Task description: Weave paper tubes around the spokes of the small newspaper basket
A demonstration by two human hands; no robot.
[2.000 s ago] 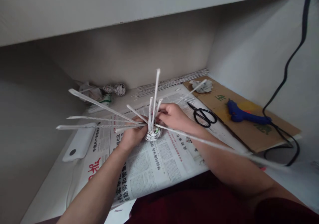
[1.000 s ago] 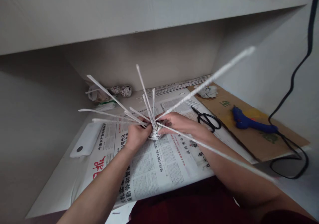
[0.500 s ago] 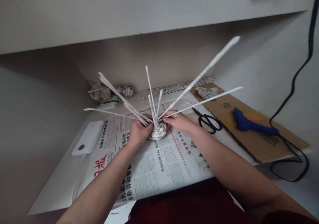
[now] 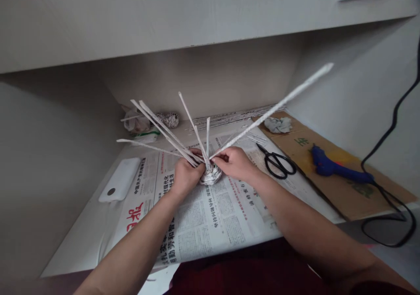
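Observation:
A small round piece woven from rolled newspaper (image 4: 211, 175) sits between my hands, with several long paper sticks fanning up and out of it. My left hand (image 4: 187, 172) is closed at its left side, thumb over the bases of the paper sticks (image 4: 160, 131) that lean left. On the other side my right hand (image 4: 234, 161) pinches the low end of a long paper stick (image 4: 278, 110) that slants up to the right. Two more sticks stand nearly upright in the middle. Some fingertips are hidden behind the weave and sticks.
Newspaper (image 4: 197, 229) covers the table. Black scissors (image 4: 278, 163) lie right of my hand; a blue glue gun (image 4: 337, 168) with a black cord rests on cardboard (image 4: 328, 190), near crumpled paper (image 4: 278, 124). A white phone-like object (image 4: 120, 181) lies left. Paper sticks (image 4: 229, 119) line the back.
The long right-hand stick has swung lower to the right. The other stick that pointed right no longer shows separately. The left-leaning pair has spread apart slightly, and the view has shifted a little.

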